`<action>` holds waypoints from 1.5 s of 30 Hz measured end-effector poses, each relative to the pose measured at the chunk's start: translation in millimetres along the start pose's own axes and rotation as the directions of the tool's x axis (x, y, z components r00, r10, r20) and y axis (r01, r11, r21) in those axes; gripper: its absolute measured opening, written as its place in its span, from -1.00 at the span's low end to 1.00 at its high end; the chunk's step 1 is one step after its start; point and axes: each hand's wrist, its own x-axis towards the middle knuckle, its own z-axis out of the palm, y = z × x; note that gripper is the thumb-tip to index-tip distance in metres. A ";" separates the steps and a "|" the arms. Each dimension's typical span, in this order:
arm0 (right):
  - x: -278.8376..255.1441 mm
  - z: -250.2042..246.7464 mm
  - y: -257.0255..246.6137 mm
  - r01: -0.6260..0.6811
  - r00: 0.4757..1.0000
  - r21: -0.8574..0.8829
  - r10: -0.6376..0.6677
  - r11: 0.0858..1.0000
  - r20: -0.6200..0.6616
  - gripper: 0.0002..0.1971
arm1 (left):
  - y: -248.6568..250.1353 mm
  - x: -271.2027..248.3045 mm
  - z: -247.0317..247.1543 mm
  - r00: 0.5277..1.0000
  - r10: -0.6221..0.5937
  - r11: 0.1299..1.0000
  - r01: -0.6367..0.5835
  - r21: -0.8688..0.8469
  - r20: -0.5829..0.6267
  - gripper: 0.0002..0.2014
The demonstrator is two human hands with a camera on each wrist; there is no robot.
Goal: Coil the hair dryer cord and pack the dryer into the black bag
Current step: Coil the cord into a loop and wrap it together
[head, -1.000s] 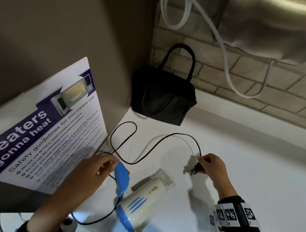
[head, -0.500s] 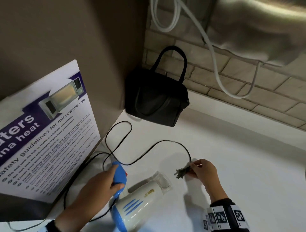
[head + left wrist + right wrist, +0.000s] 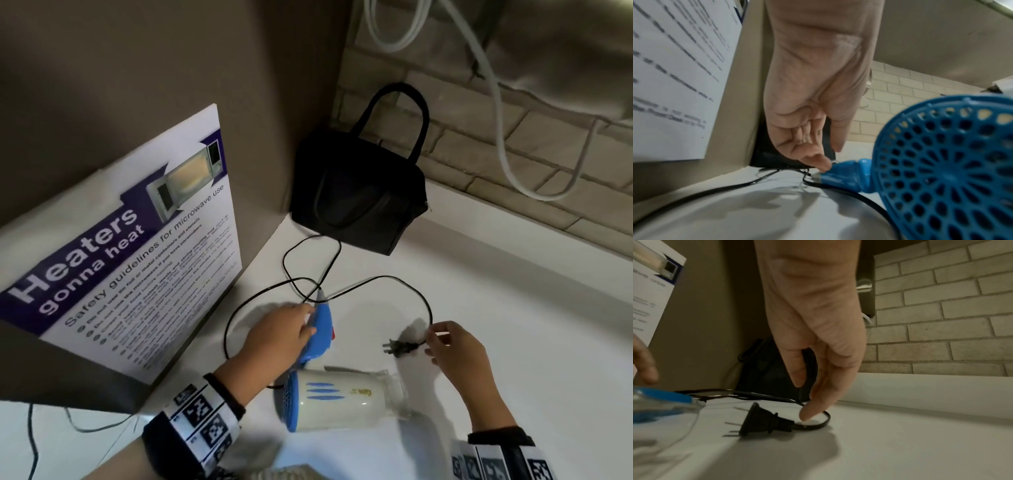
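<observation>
The hair dryer (image 3: 339,401) lies on its side on the white counter (image 3: 531,325), a white barrel with a blue rear grille (image 3: 945,172). Its blue handle (image 3: 322,332) points toward the back. My left hand (image 3: 306,320) rests on the handle, its fingertips (image 3: 823,163) touching the end where the cord leaves. The black cord (image 3: 394,281) runs in loose loops to the plug (image 3: 399,347), which lies flat on the counter. My right hand (image 3: 433,337) hovers over it, one fingertip (image 3: 807,415) on the cord behind the plug (image 3: 760,421). The black bag (image 3: 359,192) stands in the back corner.
A microwave safety poster (image 3: 137,257) leans on the brown wall at left. A brick wall (image 3: 548,144) with a hanging white hose (image 3: 501,137) backs the counter. Thin cables (image 3: 30,438) trail at the lower left.
The right hand has laid the plug down on the counter and let go of it. The dryer has swung round so its barrel points right. The left hand's grip on the handle has loosened.
</observation>
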 end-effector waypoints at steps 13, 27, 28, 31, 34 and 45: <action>-37.7 8.5 -68.6 0.387 0.917 -0.153 -0.362 0.909 0.169 -0.82 | -48.8 -56.8 -15.5 0.956 -0.289 0.866 0.280 0.415 -0.041 -0.27; -110.3 48.2 -115.4 0.705 0.599 -0.005 -0.591 0.709 0.540 -0.68 | -58.5 -41.1 -18.3 0.924 -0.356 0.869 0.383 0.312 -0.142 -0.64; -113.7 49.4 -117.5 0.717 0.581 -0.006 -0.593 0.697 0.557 -0.68 | -59.5 -39.2 -13.7 0.918 -0.377 0.873 0.397 0.284 -0.123 -0.66; -120.9 49.0 -119.8 0.735 0.538 0.013 -0.596 0.678 0.596 -0.68 | -66.3 -31.9 -10.6 0.910 -0.401 0.900 0.413 0.141 -0.103 -0.73; -122.2 45.6 -117.5 0.728 0.546 0.014 -0.592 0.685 0.593 -0.68 | -64.9 -34.4 -16.9 0.888 -0.425 0.897 0.439 0.047 -0.176 -0.67; -125.9 45.7 -129.0 0.598 0.640 0.240 -0.636 0.765 0.431 -0.40 | 25.3 -59.7 -104.7 0.982 -0.060 0.485 -0.126 -0.865 -0.177 -0.79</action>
